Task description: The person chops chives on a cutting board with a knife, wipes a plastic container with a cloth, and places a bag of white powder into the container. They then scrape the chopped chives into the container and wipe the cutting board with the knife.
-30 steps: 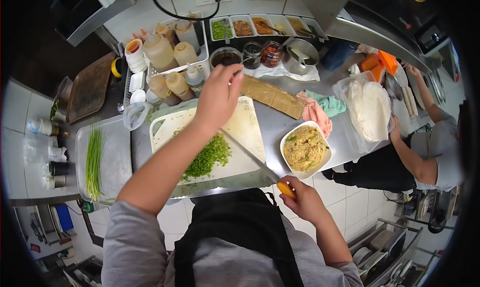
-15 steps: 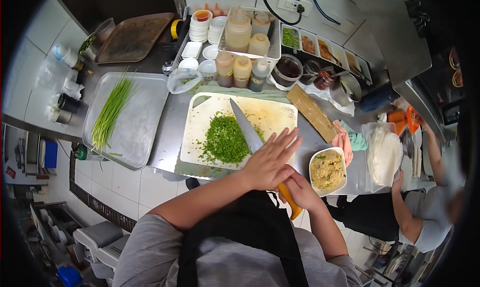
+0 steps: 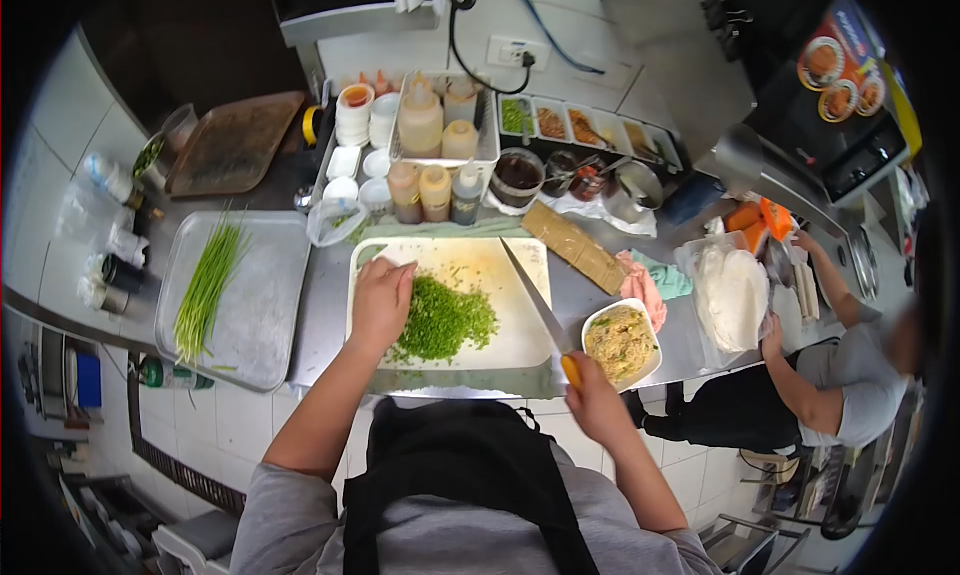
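Note:
My right hand (image 3: 597, 400) is closed around the yellow handle of a kitchen knife (image 3: 538, 303). Its long blade points up and left over the right part of the white cutting board (image 3: 520, 265). On the board lies a heap of finely chopped green herbs (image 3: 445, 320), probably chives. My left hand (image 3: 382, 300) is at the heap's left side, fingers stretched out and held together, touching or very near the greens. A small white patch shows by its fingertips; I cannot make out what it is. Uncut long green stalks (image 3: 210, 285) lie on a metal tray (image 3: 265, 325) to the left.
Right of the board stands a bowl of yellowish mixed food (image 3: 622, 343). Behind are sauce bottles (image 3: 435, 193), small cups, topping containers (image 3: 585, 127) and a brown slab (image 3: 570, 245). A co-worker (image 3: 850, 375) stands at the right beside a container of white sheets (image 3: 730, 295).
My left hand has left the knife blade and moved to the left side of the herbs. My right hand has carried the knife rightward, off the heap. The view has shifted.

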A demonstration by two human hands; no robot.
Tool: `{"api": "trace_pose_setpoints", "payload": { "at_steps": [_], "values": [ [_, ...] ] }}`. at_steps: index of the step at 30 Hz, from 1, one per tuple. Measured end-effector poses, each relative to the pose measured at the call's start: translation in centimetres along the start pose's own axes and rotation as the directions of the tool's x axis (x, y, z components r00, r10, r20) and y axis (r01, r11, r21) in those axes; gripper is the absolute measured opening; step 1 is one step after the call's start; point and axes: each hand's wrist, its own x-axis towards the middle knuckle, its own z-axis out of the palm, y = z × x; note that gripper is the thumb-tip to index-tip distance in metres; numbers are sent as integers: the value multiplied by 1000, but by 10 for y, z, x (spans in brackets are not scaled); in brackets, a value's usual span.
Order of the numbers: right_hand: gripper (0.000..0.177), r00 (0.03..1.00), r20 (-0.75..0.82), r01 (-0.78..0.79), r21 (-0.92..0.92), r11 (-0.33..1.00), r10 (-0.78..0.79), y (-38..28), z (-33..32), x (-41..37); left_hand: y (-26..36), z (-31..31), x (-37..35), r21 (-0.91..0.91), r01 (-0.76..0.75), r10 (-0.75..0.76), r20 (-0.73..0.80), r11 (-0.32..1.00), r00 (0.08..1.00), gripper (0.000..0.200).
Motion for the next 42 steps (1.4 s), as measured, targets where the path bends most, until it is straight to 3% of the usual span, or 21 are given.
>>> {"api": "trace_pose_setpoints", "payload": {
  "at_steps": [3, 5, 7, 8, 11, 13, 14, 17, 19, 21, 23, 24, 25, 27, 28, 29, 33, 35, 37, 40, 42],
  "values": [
    [51, 981, -193, -73, -190, 979, 36, 9, 48, 13, -13, 7, -3, 73, -127, 138, -166, 989, 977, 29],
    [53, 968, -248, -118, -341, 933, 32, 21, 72, 25, -11, 3, -5, -1, 5, -5, -78, 1000, 997, 32],
    [50, 961, -261, -196, -427, 882, 88, 20, 82, 36, -26, 7, -6, -5, -96, 95, -92, 995, 991, 40],
    [50, 951, -281, -242, -426, 872, 127, 8, 78, 39, -34, 7, -6, -29, -225, 221, -105, 974, 970, 46],
    [52, 947, -301, -246, -451, 858, 113, 8, 82, 49, -29, -9, -11, -84, -243, 245, 16, 966, 969, 43],
    [55, 927, -356, -284, -470, 836, 116, 5, 85, 53, -39, -8, -12, 132, -527, 539, -79, 840, 839, 43],
    [57, 932, -345, -283, -503, 817, 111, 3, 86, 53, -42, -8, -11, 136, -566, 579, -81, 813, 811, 43],
    [61, 912, -386, -318, -459, 830, 135, -10, 91, 49, -48, -13, -10, 18, -578, 578, -65, 816, 813, 43],
    [62, 898, -392, -362, -400, 842, 199, -35, 87, 33, -43, -22, -10, -141, -507, 504, -58, 850, 862, 39],
    [60, 844, -535, -274, -495, 825, -41, -41, 95, 12, -40, -30, -8, -152, -530, 528, -57, 834, 847, 33],
    [56, 822, -569, -287, -449, 846, -23, -53, 94, -23, -50, -27, -6, -181, -348, 361, 49, 920, 931, 36],
    [52, 815, -579, -277, -417, 866, -18, -56, 93, -42, -51, -26, -7, -118, -390, 393, -2, 913, 920, 23],
    [52, 804, -594, -293, -409, 864, -9, -54, 94, -63, -49, -30, -11, -118, -408, 411, 3, 905, 911, 23],
    [46, 757, -652, -269, -253, 929, 41, -40, 99, -107, -40, -40, -25, 103, -303, 289, 133, 947, 948, 30],
    [46, 749, -660, -280, -249, 927, 48, -28, 103, -129, -27, -43, -31, 209, -275, 256, 112, 939, 960, 29],
    [44, 729, -674, -332, -194, 923, 121, -14, 109, -152, -59, -22, -22, 159, -429, 439, -32, 889, 898, 29],
    [43, 660, -674, -501, -65, 863, 332, 49, 129, -234, -33, -28, -34, 233, -96, 110, -49, 968, 993, 30],
    [43, 659, -659, -514, -43, 857, 362, 78, 132, -263, -27, -29, -40, 189, 13, 2, -80, 982, 997, 32],
    [42, 666, -639, -529, -40, 848, 385, 108, 112, -300, -11, -26, -54, 204, 39, -1, -179, 978, 984, 35],
    [44, 749, -491, -535, -53, 843, 444, 139, 74, -352, -22, -4, -53, 189, 12, 35, -243, 982, 969, 39],
    [44, 741, -468, -567, -53, 822, 482, 166, 45, -388, -7, 7, -58, -16, -123, 100, -482, 992, 870, 39]
  ]
}}
